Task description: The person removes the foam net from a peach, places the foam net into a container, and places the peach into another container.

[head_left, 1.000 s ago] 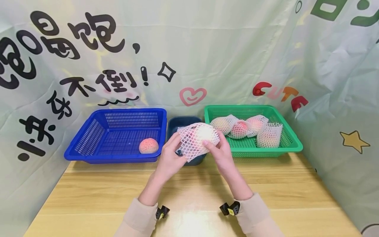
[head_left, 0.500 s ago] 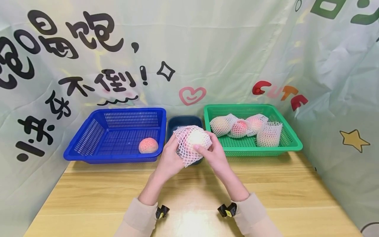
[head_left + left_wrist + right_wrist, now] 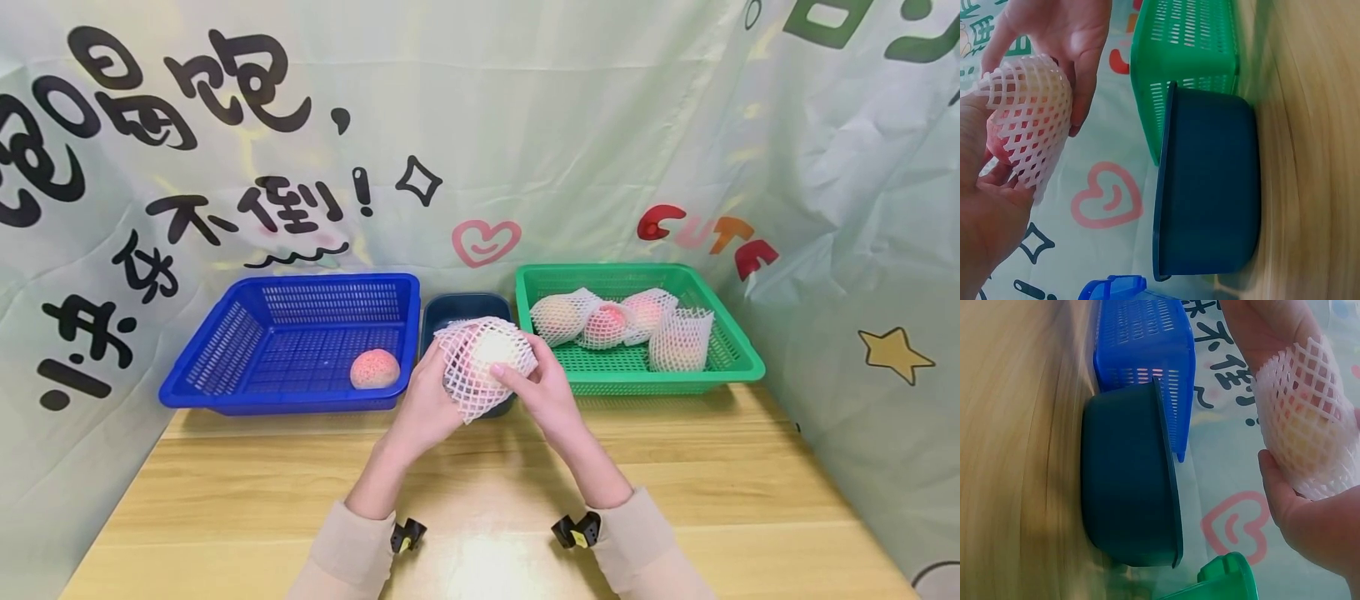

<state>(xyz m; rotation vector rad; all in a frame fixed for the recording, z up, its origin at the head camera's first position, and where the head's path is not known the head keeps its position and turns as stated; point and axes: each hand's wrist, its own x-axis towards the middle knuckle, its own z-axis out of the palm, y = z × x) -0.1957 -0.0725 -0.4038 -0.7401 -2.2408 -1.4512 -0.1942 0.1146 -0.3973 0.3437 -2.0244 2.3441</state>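
Note:
A peach (image 3: 498, 348) in a white foam net (image 3: 468, 387) is held between both hands, in front of and above the dark teal bin (image 3: 468, 307). My left hand (image 3: 430, 404) grips the net's left side, and some fingers are hidden behind or within the mesh. From the right, my right hand (image 3: 553, 400) holds the netted peach, its thumb lying on the near face. In the left wrist view the net (image 3: 1038, 119) bulges round the reddish fruit. Pale yellow fruit shows through the mesh (image 3: 1300, 425) in the right wrist view.
On the left stands a blue basket (image 3: 292, 407) with one bare peach (image 3: 375, 368) inside. A green basket (image 3: 652, 385) on the right holds several netted peaches (image 3: 681, 342). All stand on a wooden table (image 3: 480, 492) before a printed cloth (image 3: 585, 167).
Over the last second both hands have brought the netted peach slightly left and nearer the body. The right hand shifted left toward the left hand. Little differs from half a second ago.

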